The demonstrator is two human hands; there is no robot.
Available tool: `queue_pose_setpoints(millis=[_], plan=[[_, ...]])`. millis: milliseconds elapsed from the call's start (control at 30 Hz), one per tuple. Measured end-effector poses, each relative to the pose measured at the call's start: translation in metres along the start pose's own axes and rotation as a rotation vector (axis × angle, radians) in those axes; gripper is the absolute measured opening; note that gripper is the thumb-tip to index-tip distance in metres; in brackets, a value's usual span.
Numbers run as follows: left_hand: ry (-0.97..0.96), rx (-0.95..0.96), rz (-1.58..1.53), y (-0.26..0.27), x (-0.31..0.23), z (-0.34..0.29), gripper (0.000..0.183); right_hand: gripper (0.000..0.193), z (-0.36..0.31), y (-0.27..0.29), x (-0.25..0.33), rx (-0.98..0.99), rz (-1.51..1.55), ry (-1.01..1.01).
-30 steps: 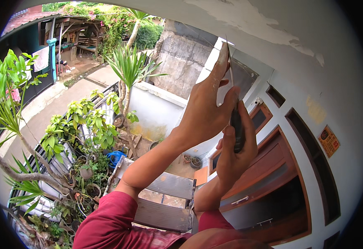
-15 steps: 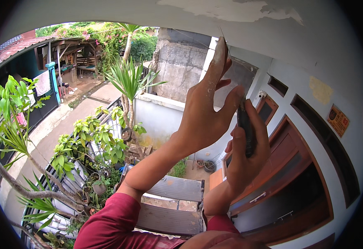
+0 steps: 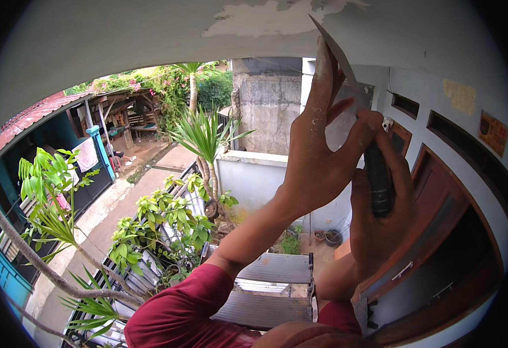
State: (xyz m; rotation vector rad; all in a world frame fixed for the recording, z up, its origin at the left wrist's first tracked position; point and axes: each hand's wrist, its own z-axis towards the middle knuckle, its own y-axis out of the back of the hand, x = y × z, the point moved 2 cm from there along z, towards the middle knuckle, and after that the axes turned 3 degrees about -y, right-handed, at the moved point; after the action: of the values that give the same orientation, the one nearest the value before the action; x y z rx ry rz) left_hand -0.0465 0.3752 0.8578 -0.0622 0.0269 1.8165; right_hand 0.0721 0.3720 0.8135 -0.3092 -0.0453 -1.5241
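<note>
My right hand [image 3: 377, 243] is closed round the black handle of a putty knife [image 3: 380, 182], whose thin metal blade points up toward the ceiling. Plaster-like smears whiten the index finger of my left hand [image 3: 315, 162]. Its long fingers stretch upward along the blade and appear to touch it, while the thumb reaches across to the top of the handle, by the right index finger. Part of the blade is hidden behind the left fingers. Overhead, the pale ceiling [image 3: 167, 55] has a rough patch of bare or peeled coating [image 3: 265, 20] close to the blade tip.
Ribbed metal steps or planks [image 3: 265, 307] lie below my arms. Leafy plants [image 3: 161, 226] and a railing run along the left, with a lane [image 3: 140, 188] beyond. A brown door [image 3: 439, 203] stands open at right; a low white wall [image 3: 251, 180] is ahead.
Both hands have risen with the putty knife, and its blade now shows broadly beside the left fingers. The view has tilted, bringing more of the ceiling in.
</note>
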Motion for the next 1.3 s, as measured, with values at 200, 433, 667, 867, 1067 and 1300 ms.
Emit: queue_pose_setpoints(millis=[200, 433, 667, 867, 1067, 1300], plan=[[0.041, -0.039, -0.025, 0.010, -0.004, -0.025, 0.088, 0.057, -0.016, 0.003, 0.011, 0.085, -0.106, 0.018], [-0.022, 0.044, -0.095, 0.031, 0.002, -0.020, 0.086, 0.059, -0.029, -0.009, 0.008, 0.039, -0.192, 0.093], [-0.072, -0.011, -0.175, 0.044, 0.013, -0.012, 0.076, 0.050, -0.028, -0.042, -0.005, 0.011, -0.130, 0.151], [-0.030, -0.068, -0.117, 0.036, 0.005, -0.017, 0.069, 0.051, -0.035, -0.040, 0.001, 0.031, -0.076, -0.056], [-0.028, -0.100, -0.030, 0.040, 0.003, -0.016, 0.068, 0.054, -0.033, -0.046, -0.012, 0.049, 0.004, -0.073], [0.001, -0.132, -0.093, 0.047, 0.011, -0.013, 0.069, 0.053, -0.021, -0.035, -0.014, 0.137, -0.182, 0.204]])
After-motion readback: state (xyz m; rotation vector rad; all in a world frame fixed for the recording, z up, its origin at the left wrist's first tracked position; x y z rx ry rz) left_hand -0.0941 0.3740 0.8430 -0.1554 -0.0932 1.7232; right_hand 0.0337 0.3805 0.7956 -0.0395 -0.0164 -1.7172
